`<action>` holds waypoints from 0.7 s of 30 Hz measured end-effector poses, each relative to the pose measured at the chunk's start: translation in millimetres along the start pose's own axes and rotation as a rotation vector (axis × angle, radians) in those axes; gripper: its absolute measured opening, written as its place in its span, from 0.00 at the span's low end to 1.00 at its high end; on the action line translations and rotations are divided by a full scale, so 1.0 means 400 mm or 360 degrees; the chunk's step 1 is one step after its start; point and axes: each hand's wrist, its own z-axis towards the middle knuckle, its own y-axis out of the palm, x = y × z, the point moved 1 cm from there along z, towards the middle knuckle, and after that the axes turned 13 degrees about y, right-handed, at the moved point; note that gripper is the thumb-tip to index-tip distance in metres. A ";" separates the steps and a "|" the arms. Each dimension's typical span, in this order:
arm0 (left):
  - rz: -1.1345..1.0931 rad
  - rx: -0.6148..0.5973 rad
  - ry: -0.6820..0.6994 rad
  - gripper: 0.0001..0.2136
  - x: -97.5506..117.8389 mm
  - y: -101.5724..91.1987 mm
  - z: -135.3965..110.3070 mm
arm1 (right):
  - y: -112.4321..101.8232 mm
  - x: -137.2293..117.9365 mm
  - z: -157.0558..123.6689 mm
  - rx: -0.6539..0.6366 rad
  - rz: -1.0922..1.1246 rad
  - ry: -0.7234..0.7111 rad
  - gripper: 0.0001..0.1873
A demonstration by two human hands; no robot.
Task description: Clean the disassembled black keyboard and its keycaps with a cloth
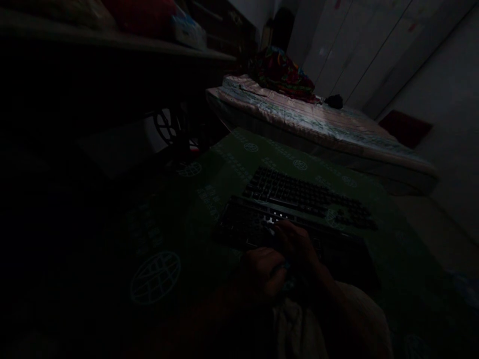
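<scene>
The scene is very dark. A black keyboard [239,222] lies before me, with a small patch of bright white spots among its keys. Over this patch, my right hand [299,242] is bent with its fingers drawn together. A small bluish-white glint shows by those fingertips, too dim to name. Just below and to the left, my left hand [264,267] is curled closed, close beside the right wrist; what it holds is hidden. Beyond the keyboard, black keycaps [295,192] lie in rows, with the printed sheet showing through a gap among them.
Underneath everything is a green sheet [157,276] printed with white globes and lettering. A bed [318,122] with a dark patterned cloth [280,75] stands behind. A shelf or tabletop [112,42] juts in at upper left, above a dark wheel-like frame [168,127]. Pale fabric [299,324] lies near my forearms.
</scene>
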 end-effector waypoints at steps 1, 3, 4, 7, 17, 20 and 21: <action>-0.0002 0.0017 -0.0001 0.04 0.001 -0.002 -0.001 | 0.002 -0.002 -0.001 0.0011 -0.0007 0.0010 0.12; -0.0004 0.0044 -0.0014 0.04 0.003 -0.005 -0.003 | 0.006 -0.003 -0.004 0.0019 0.0002 0.0043 0.12; -0.0001 0.0051 -0.0024 0.04 0.004 -0.005 -0.003 | 0.008 -0.002 -0.006 0.0023 0.0012 0.0056 0.12; 0.0031 0.0062 -0.0032 0.03 0.003 -0.006 -0.006 | 0.011 -0.001 -0.010 0.0058 0.0016 0.0062 0.13; 0.0033 0.0024 -0.0091 0.04 -0.002 -0.006 -0.008 | 0.022 0.000 -0.016 0.0177 0.0040 0.0104 0.15; 0.0031 0.0042 -0.0081 0.04 -0.004 -0.006 -0.009 | 0.024 0.000 -0.012 0.0198 0.0021 0.0095 0.15; 0.0033 0.0042 -0.0085 0.04 -0.006 -0.006 -0.009 | 0.024 0.000 -0.010 0.0202 0.0017 0.0088 0.14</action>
